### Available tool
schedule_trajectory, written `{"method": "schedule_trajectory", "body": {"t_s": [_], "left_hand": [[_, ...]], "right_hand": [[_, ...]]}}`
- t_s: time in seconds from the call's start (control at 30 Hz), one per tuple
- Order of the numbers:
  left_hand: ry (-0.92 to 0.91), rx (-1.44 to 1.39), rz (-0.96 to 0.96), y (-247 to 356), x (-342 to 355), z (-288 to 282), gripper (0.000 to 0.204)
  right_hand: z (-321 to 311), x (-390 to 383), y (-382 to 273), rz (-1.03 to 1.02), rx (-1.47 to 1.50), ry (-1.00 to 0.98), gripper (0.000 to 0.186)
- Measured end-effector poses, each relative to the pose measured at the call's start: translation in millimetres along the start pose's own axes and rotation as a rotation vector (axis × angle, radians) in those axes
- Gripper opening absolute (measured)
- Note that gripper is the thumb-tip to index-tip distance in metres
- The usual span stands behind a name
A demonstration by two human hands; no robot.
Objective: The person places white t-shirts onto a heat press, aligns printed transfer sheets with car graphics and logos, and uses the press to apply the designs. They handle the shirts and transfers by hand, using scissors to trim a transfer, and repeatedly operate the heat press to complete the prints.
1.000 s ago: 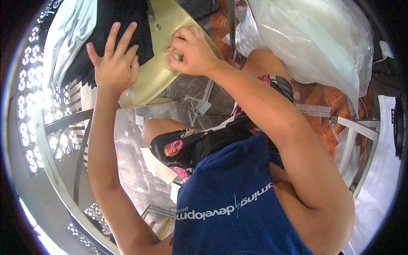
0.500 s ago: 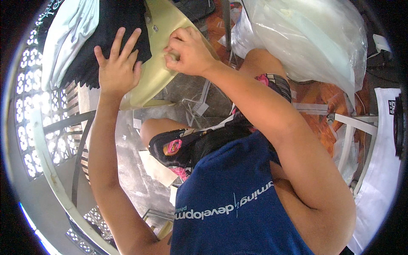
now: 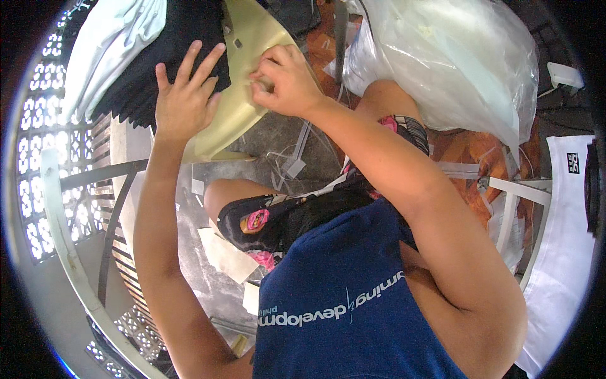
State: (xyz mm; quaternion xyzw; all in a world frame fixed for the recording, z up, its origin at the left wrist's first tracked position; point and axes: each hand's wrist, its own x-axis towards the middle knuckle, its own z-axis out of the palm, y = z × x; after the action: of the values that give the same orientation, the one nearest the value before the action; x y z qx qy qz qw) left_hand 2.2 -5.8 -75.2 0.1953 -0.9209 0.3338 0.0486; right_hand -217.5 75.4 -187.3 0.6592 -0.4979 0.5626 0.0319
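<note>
My left hand (image 3: 185, 104) lies with fingers spread on the near right corner of a stack of black cloth (image 3: 189, 31). The stack rests on a pale yellow plastic seat or stool (image 3: 243, 76), its layered edges hanging at the left. Light blue-white cloth (image 3: 120, 47), wrinkled, lies beside the black cloth at the far left. Over the yellow surface, just right of the black cloth, my right hand (image 3: 287, 82) is closed, thumb and fingertips pinched together. Whatever is between them, if anything, is too small to make out.
A big clear plastic bag (image 3: 454, 63) with pale contents bulges at the far right. White cloth (image 3: 562, 252) hangs at the right edge, near a white metal frame (image 3: 521, 189). Cardboard pieces (image 3: 227, 252) and scraps lie on the floor. A curved pale rail (image 3: 60, 227) runs along the left.
The whole view has shifted slightly, so the cloths and seat sit a little farther right. My left hand stays spread on the black cloth; my right hand stays pinched over the yellow surface.
</note>
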Motion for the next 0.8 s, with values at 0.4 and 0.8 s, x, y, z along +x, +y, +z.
{"method": "schedule_trajectory", "body": {"t_s": [0.4,0.8], "left_hand": [[-0.175,-0.376,-0.209,9.0,-17.0,9.0,0.041],[-0.578,-1.600,-0.757,48.7,-15.5,-256.9,0.014]], "right_hand": [[-12.3,19.7,-34.7,0.122,-0.108,-0.311,0.028],[-330.3,129.2,-264.4,0.897,-0.026,-1.189,0.024]]}}
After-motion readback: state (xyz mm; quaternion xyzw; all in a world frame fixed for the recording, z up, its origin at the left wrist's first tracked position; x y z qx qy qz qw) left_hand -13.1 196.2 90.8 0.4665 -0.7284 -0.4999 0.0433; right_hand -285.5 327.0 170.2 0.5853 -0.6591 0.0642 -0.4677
